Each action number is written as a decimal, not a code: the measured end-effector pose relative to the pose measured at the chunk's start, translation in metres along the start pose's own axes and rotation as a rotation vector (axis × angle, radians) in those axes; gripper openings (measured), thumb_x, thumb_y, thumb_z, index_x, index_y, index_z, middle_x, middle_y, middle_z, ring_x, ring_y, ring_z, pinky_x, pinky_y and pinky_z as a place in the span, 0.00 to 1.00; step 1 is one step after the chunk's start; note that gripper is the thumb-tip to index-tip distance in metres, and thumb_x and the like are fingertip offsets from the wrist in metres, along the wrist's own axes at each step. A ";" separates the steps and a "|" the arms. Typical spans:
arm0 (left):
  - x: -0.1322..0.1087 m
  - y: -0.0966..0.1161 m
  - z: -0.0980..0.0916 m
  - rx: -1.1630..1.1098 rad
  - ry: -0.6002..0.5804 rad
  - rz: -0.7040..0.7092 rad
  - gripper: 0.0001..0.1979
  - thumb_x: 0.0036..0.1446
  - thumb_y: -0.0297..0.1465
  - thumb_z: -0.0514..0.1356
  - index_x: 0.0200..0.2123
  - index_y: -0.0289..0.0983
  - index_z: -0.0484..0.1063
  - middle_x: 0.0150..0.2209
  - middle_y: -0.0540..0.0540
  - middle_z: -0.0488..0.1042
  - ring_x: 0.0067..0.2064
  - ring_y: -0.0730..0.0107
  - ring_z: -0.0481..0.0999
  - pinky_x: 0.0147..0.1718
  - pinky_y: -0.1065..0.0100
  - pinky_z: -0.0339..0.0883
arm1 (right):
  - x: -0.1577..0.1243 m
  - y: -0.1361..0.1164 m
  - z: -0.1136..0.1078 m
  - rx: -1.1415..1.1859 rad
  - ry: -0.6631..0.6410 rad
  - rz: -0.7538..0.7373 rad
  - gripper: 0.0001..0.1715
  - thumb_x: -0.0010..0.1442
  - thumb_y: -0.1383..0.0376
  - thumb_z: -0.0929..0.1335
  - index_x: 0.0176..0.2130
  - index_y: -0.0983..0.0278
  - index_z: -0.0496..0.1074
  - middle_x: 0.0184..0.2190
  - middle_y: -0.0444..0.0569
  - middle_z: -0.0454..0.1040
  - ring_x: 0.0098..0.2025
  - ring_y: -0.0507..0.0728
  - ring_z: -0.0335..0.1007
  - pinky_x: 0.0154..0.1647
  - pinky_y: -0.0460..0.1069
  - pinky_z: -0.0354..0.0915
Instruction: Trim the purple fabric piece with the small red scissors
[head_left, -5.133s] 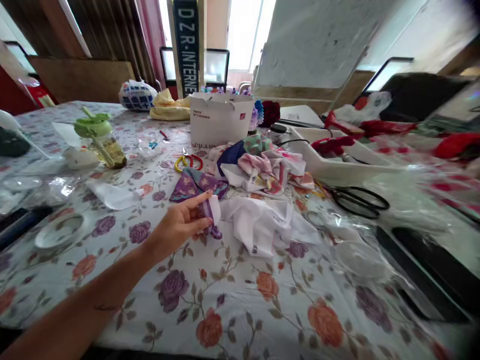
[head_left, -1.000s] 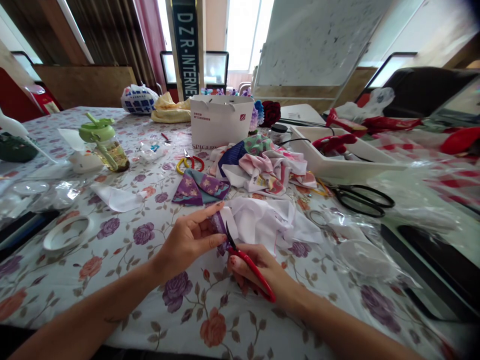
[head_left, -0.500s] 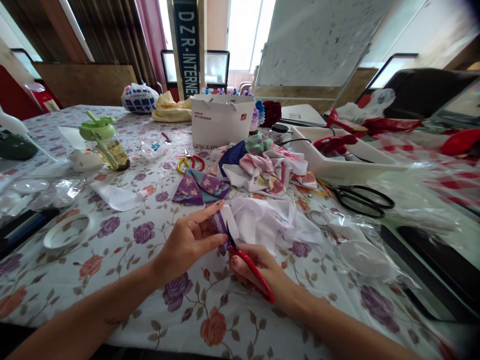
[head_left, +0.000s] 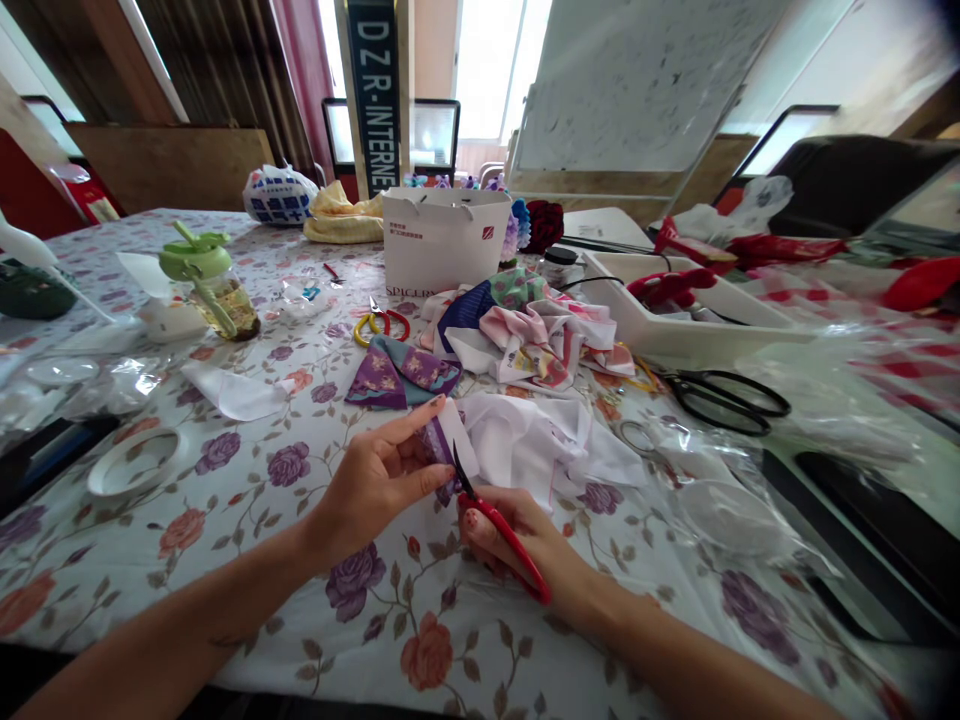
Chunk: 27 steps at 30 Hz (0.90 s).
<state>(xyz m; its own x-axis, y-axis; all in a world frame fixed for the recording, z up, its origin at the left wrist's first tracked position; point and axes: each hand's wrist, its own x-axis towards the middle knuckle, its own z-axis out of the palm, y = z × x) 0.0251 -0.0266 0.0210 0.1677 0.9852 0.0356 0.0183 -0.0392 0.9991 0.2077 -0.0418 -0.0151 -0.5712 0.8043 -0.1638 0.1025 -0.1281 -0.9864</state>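
My left hand (head_left: pixel 390 465) pinches a small folded piece of purple and white fabric (head_left: pixel 457 440) between thumb and fingers. My right hand (head_left: pixel 506 535) is closed around red-handled scissors (head_left: pixel 517 555). Their dark blades point up and left, against the fabric's right side by my left thumb; how far they are apart is hard to see. White cloth (head_left: pixel 525 440) lies crumpled just beyond my hands. A purple and teal patterned cloth (head_left: pixel 401 375) lies folded behind my left hand, beside a heap of mixed fabric scraps (head_left: pixel 547 330).
Yellow-and-red-handled pliers (head_left: pixel 382 325) lie near the white paper bag (head_left: pixel 446 245). Black scissors (head_left: pixel 724 400) rest at right, before a white tray (head_left: pixel 705 330). At left are a tape roll (head_left: pixel 135 463) and a green-lidded bottle (head_left: pixel 217 290). A phone-like black slab (head_left: pixel 877 510) lies right.
Both hands stay in nearly the same place. The fabric has turned slightly in my left fingers, and more of its purple part shows beside the white.
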 end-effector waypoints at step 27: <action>0.000 -0.010 -0.002 -0.015 -0.039 0.021 0.35 0.48 0.29 0.68 0.61 0.36 0.64 0.41 0.46 0.80 0.38 0.67 0.77 0.33 0.72 0.73 | 0.000 -0.003 0.001 0.047 -0.008 -0.010 0.32 0.56 0.39 0.64 0.23 0.62 0.55 0.17 0.37 0.52 0.19 0.47 0.45 0.18 0.46 0.44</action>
<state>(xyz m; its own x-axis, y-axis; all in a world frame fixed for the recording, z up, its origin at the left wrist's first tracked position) 0.0233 -0.0256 0.0112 0.2063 0.9769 0.0554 0.0000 -0.0567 0.9984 0.2066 -0.0427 -0.0126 -0.5783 0.8012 -0.1539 0.0587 -0.1473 -0.9874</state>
